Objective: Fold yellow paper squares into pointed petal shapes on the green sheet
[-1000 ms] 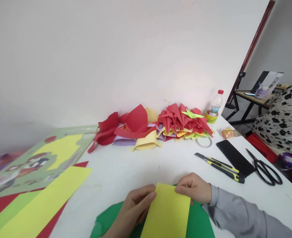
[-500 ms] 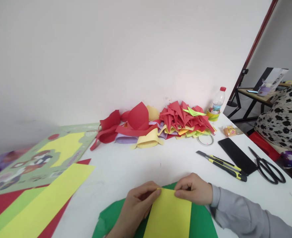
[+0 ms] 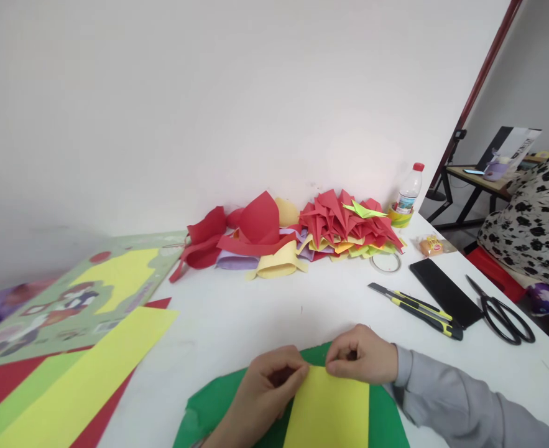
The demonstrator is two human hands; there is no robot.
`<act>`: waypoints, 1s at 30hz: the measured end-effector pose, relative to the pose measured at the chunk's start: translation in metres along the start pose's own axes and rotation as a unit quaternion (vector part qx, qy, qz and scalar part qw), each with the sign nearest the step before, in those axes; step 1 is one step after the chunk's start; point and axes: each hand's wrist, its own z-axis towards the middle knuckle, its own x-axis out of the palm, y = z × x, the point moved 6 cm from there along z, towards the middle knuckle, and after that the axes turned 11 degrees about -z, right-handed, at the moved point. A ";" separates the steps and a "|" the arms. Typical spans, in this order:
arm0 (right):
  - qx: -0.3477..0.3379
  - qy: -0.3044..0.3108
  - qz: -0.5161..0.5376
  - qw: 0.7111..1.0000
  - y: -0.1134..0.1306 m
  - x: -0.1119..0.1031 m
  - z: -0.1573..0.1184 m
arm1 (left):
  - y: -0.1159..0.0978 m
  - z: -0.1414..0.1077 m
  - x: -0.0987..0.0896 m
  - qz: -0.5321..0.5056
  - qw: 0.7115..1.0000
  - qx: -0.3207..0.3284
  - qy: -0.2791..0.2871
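Note:
Both hands pinch the far edge of a yellow paper sheet (image 3: 329, 407) over a green sheet (image 3: 211, 398) at the table's near edge. My left hand (image 3: 269, 392) grips the far left corner between thumb and fingers. Along the same edge, a short way to the right, my right hand (image 3: 362, 354) is closed on the paper, thumb below the curled fingers. The near end of the yellow paper runs out of view.
Paper strips, the topmost a yellow strip (image 3: 87, 373), lie at left beside a printed pad (image 3: 162, 249). Folded red paper shapes (image 3: 332, 218) are heaped by the wall. Utility knives (image 3: 418, 311), a black case (image 3: 444, 292), scissors (image 3: 502, 314) and a bottle (image 3: 409, 193) sit at right.
The yellow paper's far edge has shifted right and slightly nearer me. My left hand has moved right with its corner, closer to my right hand, which has barely moved.

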 end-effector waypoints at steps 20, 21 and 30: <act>-0.038 0.017 -0.088 0.995 0.007 0.011 0.000 | -0.006 -0.001 0.020 0.094 0.990 0.028 0.105; -0.037 0.017 -0.082 0.996 0.006 0.011 0.000 | -0.006 0.000 0.019 0.088 0.990 0.027 0.103; 0.007 0.036 0.035 0.999 -0.001 0.010 0.003 | -0.005 0.000 0.010 0.049 0.997 0.025 0.048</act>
